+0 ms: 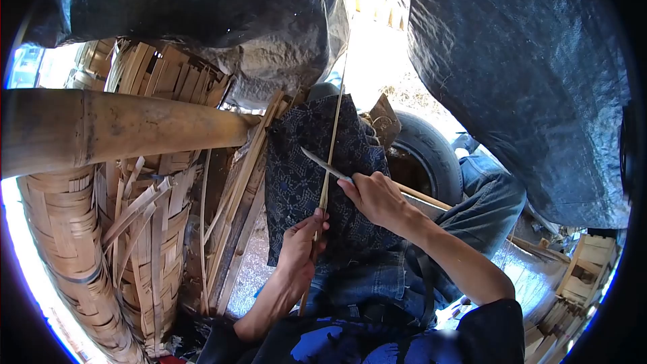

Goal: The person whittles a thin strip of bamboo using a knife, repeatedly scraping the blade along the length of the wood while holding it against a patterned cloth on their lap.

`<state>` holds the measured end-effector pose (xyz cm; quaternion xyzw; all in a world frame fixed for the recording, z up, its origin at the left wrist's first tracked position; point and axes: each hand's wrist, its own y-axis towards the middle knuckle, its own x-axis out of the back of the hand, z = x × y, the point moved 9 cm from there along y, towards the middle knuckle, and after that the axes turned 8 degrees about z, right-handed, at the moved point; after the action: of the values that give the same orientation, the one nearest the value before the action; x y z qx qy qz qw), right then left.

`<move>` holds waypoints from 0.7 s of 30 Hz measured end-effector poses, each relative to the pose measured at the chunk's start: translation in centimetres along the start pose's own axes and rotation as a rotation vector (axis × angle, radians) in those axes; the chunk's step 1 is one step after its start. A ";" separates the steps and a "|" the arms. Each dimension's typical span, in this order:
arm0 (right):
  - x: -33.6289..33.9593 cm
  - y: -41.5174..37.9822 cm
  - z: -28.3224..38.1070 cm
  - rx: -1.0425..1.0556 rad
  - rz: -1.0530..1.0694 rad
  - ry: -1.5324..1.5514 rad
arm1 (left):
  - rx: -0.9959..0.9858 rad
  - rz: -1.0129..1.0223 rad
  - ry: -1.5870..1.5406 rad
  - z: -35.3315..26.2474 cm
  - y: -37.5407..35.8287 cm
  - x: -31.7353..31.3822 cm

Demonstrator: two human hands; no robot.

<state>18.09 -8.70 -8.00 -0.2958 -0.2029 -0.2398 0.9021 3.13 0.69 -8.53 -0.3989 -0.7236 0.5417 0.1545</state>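
A long thin bamboo strip (335, 125) runs up and away from my lap, over a dark patterned cloth (290, 162) spread across my leg. My left hand (303, 241) is closed on the strip's near part, thumb pressed on top. Above and to the right, my right hand (379, 199) grips a knife (318, 160), its handle mostly hidden by the fingers. The blade points up and left and crosses the strip in this view.
A thick bamboo pole (155, 125) juts in from the left, above woven bamboo panels (64, 229). Split bamboo pieces (236, 222) lean beside my left arm. A tyre (441, 155) stands beyond my right knee. Dark plastic sheeting (526, 81) hangs overhead, with a bright gap between.
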 end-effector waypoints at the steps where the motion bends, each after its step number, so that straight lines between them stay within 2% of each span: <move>1: 0.2 0.1 0.0 0.026 -0.045 -0.019 | 0.011 0.010 -0.010 0.0 0.1 -0.1; 3: 0.6 1.0 -0.2 0.054 -0.092 -0.046 | 0.008 0.016 0.006 0.0 0.2 -0.2; 5: 2.1 3.1 -1.3 -0.022 -0.156 -0.043 | -0.005 0.011 0.017 0.0 0.0 -0.1; 6: 2.3 4.9 -2.9 -0.037 -0.138 -0.141 | 0.001 0.014 0.014 0.0 -0.1 -0.1; 7: 3.3 5.9 -3.4 -0.153 -0.003 -0.121 | 0.010 0.019 0.012 0.1 -0.2 0.0; 8: 3.8 7.8 -5.2 0.090 -0.208 -0.388 | 0.006 0.037 0.014 0.0 -0.1 -0.1; 9: 5.5 8.3 -5.7 -0.167 -0.035 -0.120 | -0.006 0.037 0.011 -0.3 -0.1 0.2; 11: 7.8 8.2 -6.8 -0.253 -0.209 0.189 | 0.021 0.200 -0.070 -0.5 -0.1 -0.5; 13: 9.5 6.2 -5.6 -0.137 -0.409 0.183 | 0.005 0.242 -0.035 -0.8 -0.7 -0.8; 15: 8.4 3.3 -5.0 -0.072 -0.390 0.241 | -0.010 0.291 0.005 -0.9 -0.8 -1.2; 17: 7.1 0.2 -3.5 -0.012 -0.342 0.230 | -0.153 0.377 0.271 -1.4 -0.8 -2.0; 21: 5.7 -4.6 -1.0 0.099 -0.397 0.246 | -0.123 0.378 0.408 -1.2 -0.3 -2.6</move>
<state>20.37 -14.41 -3.83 -0.1739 -0.1571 -0.4367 0.8686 5.46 -0.45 -7.25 -0.6359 -0.6220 0.4246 0.1686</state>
